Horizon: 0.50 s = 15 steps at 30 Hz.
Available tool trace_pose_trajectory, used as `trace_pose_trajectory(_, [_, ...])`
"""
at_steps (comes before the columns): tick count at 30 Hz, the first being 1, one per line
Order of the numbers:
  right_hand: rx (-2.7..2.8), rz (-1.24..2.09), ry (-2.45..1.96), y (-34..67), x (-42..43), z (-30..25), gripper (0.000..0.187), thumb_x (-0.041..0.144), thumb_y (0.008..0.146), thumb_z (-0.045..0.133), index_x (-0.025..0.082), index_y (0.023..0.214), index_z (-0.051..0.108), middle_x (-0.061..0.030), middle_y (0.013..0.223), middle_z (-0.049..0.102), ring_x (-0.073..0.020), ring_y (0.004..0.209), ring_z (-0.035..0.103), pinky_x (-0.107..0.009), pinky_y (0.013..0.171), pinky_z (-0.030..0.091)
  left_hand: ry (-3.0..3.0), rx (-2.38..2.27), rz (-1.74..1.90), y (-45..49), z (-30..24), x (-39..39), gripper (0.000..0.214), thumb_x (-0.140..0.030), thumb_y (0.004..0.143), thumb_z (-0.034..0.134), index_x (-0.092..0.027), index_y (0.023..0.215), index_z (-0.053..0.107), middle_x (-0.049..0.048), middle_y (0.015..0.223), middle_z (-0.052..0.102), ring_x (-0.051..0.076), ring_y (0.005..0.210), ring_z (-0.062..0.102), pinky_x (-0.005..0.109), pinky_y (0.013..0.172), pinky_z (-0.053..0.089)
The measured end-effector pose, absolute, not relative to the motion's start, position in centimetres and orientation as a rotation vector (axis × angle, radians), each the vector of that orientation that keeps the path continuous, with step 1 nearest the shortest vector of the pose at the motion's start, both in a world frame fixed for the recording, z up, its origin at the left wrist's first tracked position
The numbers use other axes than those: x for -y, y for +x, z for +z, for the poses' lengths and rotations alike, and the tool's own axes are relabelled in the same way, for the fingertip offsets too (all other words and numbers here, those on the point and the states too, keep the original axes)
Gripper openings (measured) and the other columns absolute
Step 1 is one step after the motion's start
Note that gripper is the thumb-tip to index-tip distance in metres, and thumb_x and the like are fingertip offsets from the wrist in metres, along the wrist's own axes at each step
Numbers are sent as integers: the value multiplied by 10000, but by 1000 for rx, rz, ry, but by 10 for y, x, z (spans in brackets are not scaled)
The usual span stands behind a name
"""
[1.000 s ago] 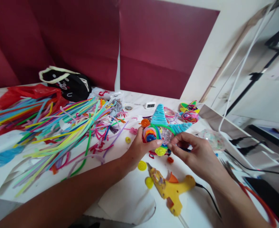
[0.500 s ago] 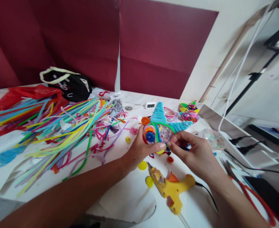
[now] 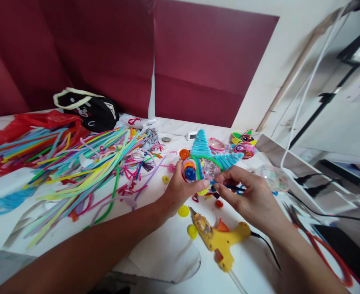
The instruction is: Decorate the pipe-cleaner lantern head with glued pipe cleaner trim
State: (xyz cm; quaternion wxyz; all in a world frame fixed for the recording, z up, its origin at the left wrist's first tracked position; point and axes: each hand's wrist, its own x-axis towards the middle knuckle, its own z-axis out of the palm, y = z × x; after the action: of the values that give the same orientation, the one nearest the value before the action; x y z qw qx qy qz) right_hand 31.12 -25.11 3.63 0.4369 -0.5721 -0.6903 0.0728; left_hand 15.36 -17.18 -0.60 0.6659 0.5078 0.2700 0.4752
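Between my hands is a fish-shaped pipe-cleaner craft [image 3: 209, 166] with light-blue fins, green edging, a clear middle and a coiled blue, orange and white eye. My left hand [image 3: 180, 183] is closed on its left end, thumb along the lower edge. My right hand [image 3: 239, 185] pinches a dark blue pipe cleaner [image 3: 233, 187] at the craft's lower edge. An orange coil [image 3: 184, 154] sits at the upper left of the craft. Below the hands lies a yellow glue gun [image 3: 219, 239], beside yellow coils [image 3: 183, 211] on the table.
Many loose pipe cleaners [image 3: 90, 175] spread over the left side, near a red plastic bag [image 3: 45, 118] and a black bag [image 3: 89, 110]. Orange-handled scissors [image 3: 323, 249] and a clear round piece [image 3: 273, 178] lie right. Finished-looking colourful crafts [image 3: 244, 143] stand behind.
The craft and both hands have shifted slightly left. More of the dark blue pipe cleaner shows under my right fingers. The glue gun has stayed in place on the table.
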Motion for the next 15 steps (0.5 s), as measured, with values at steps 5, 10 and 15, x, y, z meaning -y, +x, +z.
trace_pose_trajectory(5, [1788, 38, -1389, 318, 254, 38, 73, 221, 879, 626, 215, 845, 690, -18, 797, 711, -145, 709, 639, -274, 651, 492, 1134, -620, 1070, 153, -2, 171, 696, -273, 586, 896, -202, 1166, 518, 48, 1064, 706, 205, 920, 666, 332, 833, 539])
trace_pose_trajectory(10, [1887, -256, -1331, 325, 253, 37, 72, 236, 931, 667, 211, 864, 678, -2, 781, 686, -147, 724, 618, -303, 685, 445, 1127, -601, 1057, 153, -4, 169, 733, -302, 579, 901, -210, 1187, 502, 51, 1100, 695, 231, 979, 668, 365, 882, 529])
trace_pose_trajectory(15, [1981, -587, -1274, 328, 250, 35, 65, 220, 954, 653, 180, 909, 678, -39, 818, 660, -176, 750, 585, -344, 717, 409, 1143, -595, 1050, 152, -6, 166, 689, -327, 608, 884, -207, 1175, 510, 48, 1085, 688, 232, 982, 661, 377, 892, 521])
